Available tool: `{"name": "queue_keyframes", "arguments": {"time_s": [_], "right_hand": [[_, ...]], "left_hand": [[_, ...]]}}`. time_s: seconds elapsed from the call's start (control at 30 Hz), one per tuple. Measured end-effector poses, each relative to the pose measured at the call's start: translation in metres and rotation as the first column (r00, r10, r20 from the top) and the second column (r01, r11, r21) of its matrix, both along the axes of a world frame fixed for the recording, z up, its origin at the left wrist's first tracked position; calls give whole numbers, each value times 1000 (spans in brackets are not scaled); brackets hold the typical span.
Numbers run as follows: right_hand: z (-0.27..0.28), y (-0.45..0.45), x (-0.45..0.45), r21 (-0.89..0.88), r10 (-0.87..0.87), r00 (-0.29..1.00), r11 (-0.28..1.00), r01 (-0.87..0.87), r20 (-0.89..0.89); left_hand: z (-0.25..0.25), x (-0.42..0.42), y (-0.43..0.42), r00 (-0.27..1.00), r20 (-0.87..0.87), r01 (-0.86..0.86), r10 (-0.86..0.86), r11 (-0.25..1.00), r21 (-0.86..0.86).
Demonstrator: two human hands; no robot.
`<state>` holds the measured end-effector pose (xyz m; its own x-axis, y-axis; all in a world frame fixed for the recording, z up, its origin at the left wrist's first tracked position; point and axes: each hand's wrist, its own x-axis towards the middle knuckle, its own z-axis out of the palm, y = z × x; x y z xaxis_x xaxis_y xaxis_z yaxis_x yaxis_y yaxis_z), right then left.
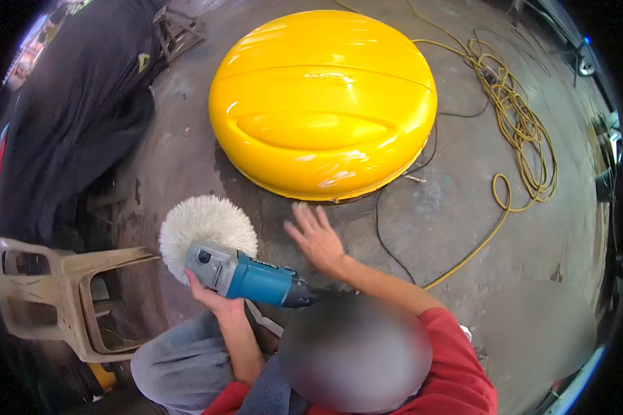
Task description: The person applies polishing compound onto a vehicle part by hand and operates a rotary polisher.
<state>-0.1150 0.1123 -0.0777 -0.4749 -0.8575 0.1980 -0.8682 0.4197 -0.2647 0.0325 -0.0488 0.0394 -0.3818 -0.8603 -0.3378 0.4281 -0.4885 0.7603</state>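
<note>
My left hand (218,299) grips the grey head of a teal and black angle polisher (256,279), which lies across in front of my body. A fluffy white wool pad (204,225) is fitted to the tool and faces away from me. My right hand (318,240) is open with its fingers spread, just short of the near edge of a glossy yellow panel (318,90). This rounded panel rests on the floor, with white smears and light reflections on its surface. The rear of the polisher is partly hidden behind a blurred round area.
A beige plastic chair (69,266) stands at the left. Behind it hangs a dark cloth cover (69,117), near a small stand (176,31). A tangled yellow hose (522,124) lies on the concrete floor at the right, and a thin black cable (383,238) runs beside the panel.
</note>
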Motion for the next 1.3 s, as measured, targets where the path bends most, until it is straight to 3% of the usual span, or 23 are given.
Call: {"name": "queue_keyframes", "arguments": {"time_s": [0.03,0.1,0.13,0.17,0.23,0.3,0.37,0.4,0.43,0.5,0.53,0.6,0.7,0.77,0.83,0.87,0.93,0.97,1.03,1.17,1.23,1.27,1.3], "right_hand": [[7,-2,-10,0,21,1000,1000,-21,3],[12,-9,-23,30,-202,942,976,218,-267],[9,-13,-19,218,-85,887,955,203,-455],[8,-15,-12,218,-77,883,956,197,-462],[10,-16,2,436,132,990,895,-93,-59],[28,-9,-11,322,138,985,942,-98,-101],[35,3,-25,94,-120,940,983,157,-321],[39,12,-23,363,44,906,923,124,-421],[47,21,-15,366,50,902,922,123,-429],[73,39,-1,425,-49,983,904,-33,180],[83,47,-9,435,-46,983,900,-36,176],[96,55,-28,-5,-255,965,967,256,54],[75,38,-33,-118,-384,906,906,407,175],[84,16,-13,-82,-264,959,959,273,103],[106,-5,2,12,122,982,992,-125,146],[101,-18,-2,19,107,982,994,-111,156],[86,-40,-21,-69,-439,898,897,436,-40],[92,-46,-17,-66,-451,892,892,448,-38],[103,-60,-9,160,-93,991,984,77,98],[81,-70,-16,20,-25,999,999,26,-32],[55,-58,-35,106,-45,907,989,98,-419],[69,-47,-25,246,43,993,969,-15,-110],[75,-32,-17,240,40,994,971,-14,-106]], "left_hand": [[6,-4,5,1000,11,-12,12,1000,4],[1,-3,3,999,12,-30,30,999,12],[-4,-2,0,1000,-3,-3,3,1000,17],[-6,-1,-3,1000,-19,24,-24,1000,20],[-6,-2,-4,1000,2,-3,3,1000,25],[-10,-1,-5,998,-58,32,-30,999,32],[-6,-1,-5,998,-66,9,-5,997,72],[-3,0,-4,998,-63,7,-1,996,92],[0,-1,-4,998,-59,8,-2,994,107],[1,-2,-4,998,-59,-2,8,993,115],[-1,-1,-4,999,-50,-13,19,992,122],[-7,2,-6,998,-54,-2,9,991,132],[-7,1,-7,997,-70,24,-15,990,138],[-5,-2,-9,996,-79,49,-38,988,143],[-6,0,-8,999,-44,16,-8,986,169],[-1,-2,-6,999,19,-35,32,985,171],[-4,-1,-5,1000,-18,6,-4,987,161],[-4,-1,-5,998,-65,28,-19,989,144],[-5,-3,-8,999,-34,45,-41,992,120],[-4,-1,-10,1000,5,7,-8,992,122],[-4,-4,-6,999,-16,40,-38,991,125],[0,-5,-4,999,-10,37,-36,993,110],[3,-5,-3,1000,-1,29,-29,995,94]]}}
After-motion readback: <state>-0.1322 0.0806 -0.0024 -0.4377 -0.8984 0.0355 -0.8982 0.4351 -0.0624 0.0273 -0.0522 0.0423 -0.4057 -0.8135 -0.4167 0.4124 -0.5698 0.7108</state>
